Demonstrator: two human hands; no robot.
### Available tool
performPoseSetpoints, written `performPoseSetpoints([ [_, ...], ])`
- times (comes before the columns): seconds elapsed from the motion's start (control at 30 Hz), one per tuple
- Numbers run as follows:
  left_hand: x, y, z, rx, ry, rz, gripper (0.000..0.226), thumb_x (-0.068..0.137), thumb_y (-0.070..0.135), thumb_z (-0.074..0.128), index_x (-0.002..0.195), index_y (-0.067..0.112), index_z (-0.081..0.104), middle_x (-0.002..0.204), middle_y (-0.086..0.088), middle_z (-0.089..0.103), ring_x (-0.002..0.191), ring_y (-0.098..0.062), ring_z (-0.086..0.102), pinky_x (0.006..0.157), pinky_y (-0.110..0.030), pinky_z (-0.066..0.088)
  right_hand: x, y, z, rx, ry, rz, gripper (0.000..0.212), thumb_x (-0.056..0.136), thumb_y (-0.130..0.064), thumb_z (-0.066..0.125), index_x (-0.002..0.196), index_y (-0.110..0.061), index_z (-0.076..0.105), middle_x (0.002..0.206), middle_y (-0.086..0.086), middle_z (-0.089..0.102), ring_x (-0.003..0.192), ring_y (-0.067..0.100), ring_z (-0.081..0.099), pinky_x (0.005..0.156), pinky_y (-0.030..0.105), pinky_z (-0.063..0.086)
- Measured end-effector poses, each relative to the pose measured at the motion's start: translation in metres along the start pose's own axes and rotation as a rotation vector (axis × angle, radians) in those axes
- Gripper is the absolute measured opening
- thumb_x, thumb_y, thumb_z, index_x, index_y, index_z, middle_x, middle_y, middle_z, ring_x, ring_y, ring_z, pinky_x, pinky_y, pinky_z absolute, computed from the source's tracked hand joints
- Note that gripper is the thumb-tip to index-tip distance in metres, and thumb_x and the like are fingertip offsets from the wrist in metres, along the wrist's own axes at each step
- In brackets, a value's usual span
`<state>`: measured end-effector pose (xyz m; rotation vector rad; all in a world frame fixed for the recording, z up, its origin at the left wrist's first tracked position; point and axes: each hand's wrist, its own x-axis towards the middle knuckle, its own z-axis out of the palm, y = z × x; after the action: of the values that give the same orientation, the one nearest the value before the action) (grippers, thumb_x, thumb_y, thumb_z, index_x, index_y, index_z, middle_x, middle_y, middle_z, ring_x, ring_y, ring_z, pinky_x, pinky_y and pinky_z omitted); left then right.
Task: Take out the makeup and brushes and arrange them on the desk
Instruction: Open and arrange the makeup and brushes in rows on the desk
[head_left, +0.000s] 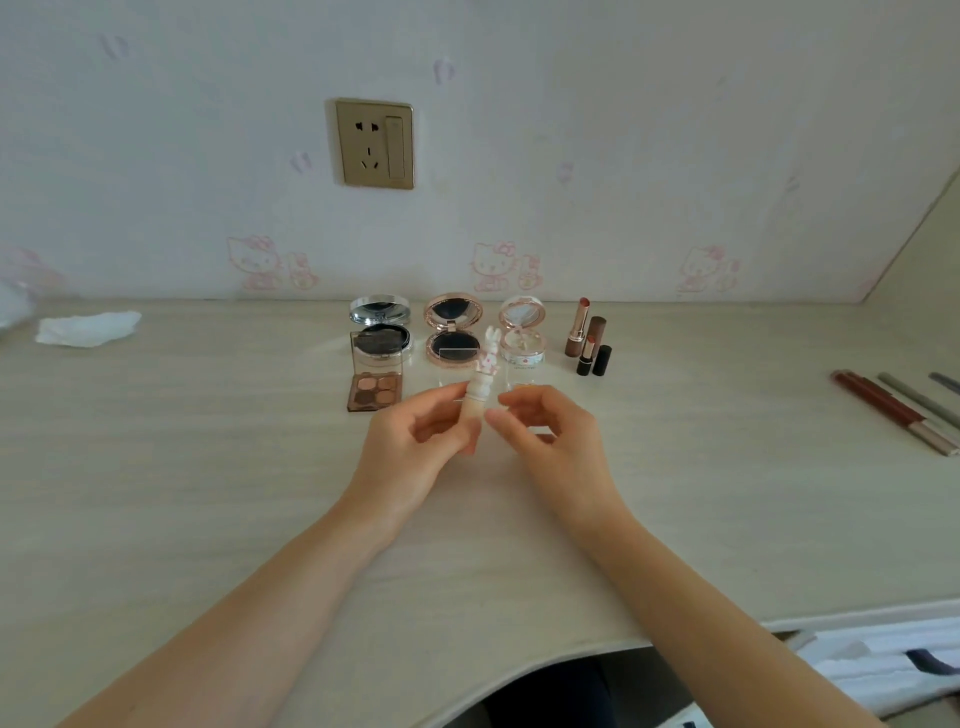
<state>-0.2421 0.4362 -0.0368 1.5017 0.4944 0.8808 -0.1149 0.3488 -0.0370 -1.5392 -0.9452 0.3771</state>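
Pale wood-grain covers the desk (218, 467), above which both forearms reach forward and meet near the middle. The left hand (415, 441) pinches the lower end of a cream tube with a rabbit-shaped cap (482, 382), held upright just above the surface; the right hand (545, 436) hovers close beside it with fingers curled, and whether it touches the tube is unclear. Behind stand three round open compacts (452, 327), glossy and mirrored, a square eyeshadow palette (375, 387), and two uncapped lipsticks (584, 338). Slim pencils (893, 410) lie at the right, partly cut off by the frame edge. A crumpled white tissue (88, 327) sits far left.
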Motion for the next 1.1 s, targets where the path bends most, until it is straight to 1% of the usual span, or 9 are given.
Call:
performPoseSetpoints([
  [0.07,-0.001,0.002,0.004,0.059,-0.015,0.022,0.026,0.086,0.016,0.069,0.093,0.04,0.073,0.086,0.007,0.075,0.076,-0.004,0.067,0.069,-0.014,0.05,0.002,-0.002,-0.003,0.069,0.006,0.037,0.021,0.078,-0.039,0.074,0.094,-0.027,0.068,0.078,-0.015,0.068,0.077,-0.002,0.062,0.066,0.012,0.047],
  [0.2,-0.001,0.002,0.008,0.183,-0.081,0.044,0.021,0.089,0.023,0.067,0.11,0.024,0.072,0.085,0.013,0.072,0.077,0.001,0.063,0.07,-0.014,0.047,0.003,-0.002,-0.007,0.167,-0.002,0.085,0.02,0.079,-0.03,0.076,0.093,-0.02,0.069,0.085,0.0,0.072,0.082,0.012,0.066,0.074,0.033,0.054],
  [0.4,-0.006,0.0,0.007,0.253,-0.057,0.053,0.03,0.082,0.023,0.074,0.112,0.021,0.07,0.094,0.009,0.074,0.091,-0.009,0.07,0.085,-0.031,0.054,0.002,-0.003,-0.009,0.271,-0.047,0.154,0.03,0.075,-0.024,0.078,0.095,-0.006,0.065,0.09,0.014,0.069,0.08,0.015,0.065,0.068,0.025,0.053],
  [0.5,-0.006,-0.002,0.007,0.337,-0.023,0.123,0.032,0.072,0.016,0.081,0.101,0.022,0.07,0.089,0.012,0.072,0.083,-0.008,0.067,0.079,-0.024,0.053,0.001,-0.002,-0.01,0.266,-0.015,0.151,0.027,0.075,-0.024,0.078,0.091,-0.006,0.067,0.084,0.007,0.07,0.077,0.011,0.065,0.068,0.023,0.053],
  [0.57,-0.007,-0.003,0.007,0.407,0.036,0.163,0.031,0.064,0.021,0.087,0.086,0.023,0.066,0.079,0.012,0.067,0.072,-0.005,0.064,0.07,-0.016,0.05,0.001,-0.002,-0.01,0.272,0.001,0.16,0.026,0.074,-0.026,0.078,0.09,-0.007,0.068,0.082,0.004,0.071,0.075,0.01,0.065,0.07,0.022,0.054],
  [0.67,-0.008,-0.004,0.007,0.455,0.1,0.206,0.03,0.061,0.023,0.088,0.076,0.019,0.063,0.072,0.01,0.065,0.065,-0.004,0.061,0.064,-0.013,0.046,0.0,-0.001,-0.012,0.273,-0.013,0.165,0.026,0.073,-0.028,0.08,0.089,-0.009,0.07,0.084,0.007,0.072,0.076,0.012,0.067,0.075,0.027,0.056],
  [0.83,-0.006,-0.002,0.005,0.388,0.072,0.135,0.023,0.066,0.02,0.086,0.078,0.018,0.067,0.074,0.008,0.069,0.07,-0.008,0.066,0.068,-0.017,0.051,-0.001,-0.002,-0.013,0.283,-0.01,0.174,0.02,0.074,-0.024,0.08,0.088,-0.011,0.073,0.086,0.007,0.074,0.079,0.012,0.067,0.085,0.036,0.055],
  [1.0,-0.004,-0.001,0.001,0.287,0.009,0.037,0.012,0.075,0.018,0.079,0.084,0.015,0.071,0.079,0.004,0.073,0.074,-0.01,0.068,0.068,-0.015,0.05,-0.002,-0.005,-0.016,0.338,-0.078,0.133,0.014,0.08,-0.015,0.074,0.094,-0.013,0.074,0.092,0.004,0.075,0.09,0.013,0.07,0.084,0.025,0.053],
  [1.1,-0.004,0.0,0.002,0.28,0.02,0.032,0.012,0.075,0.017,0.079,0.084,0.015,0.071,0.079,0.003,0.072,0.074,-0.01,0.067,0.068,-0.015,0.05,-0.002,-0.006,-0.015,0.381,-0.098,0.162,0.021,0.081,-0.011,0.072,0.102,-0.015,0.071,0.099,-0.001,0.074,0.094,0.01,0.068,0.081,0.022,0.051],
])
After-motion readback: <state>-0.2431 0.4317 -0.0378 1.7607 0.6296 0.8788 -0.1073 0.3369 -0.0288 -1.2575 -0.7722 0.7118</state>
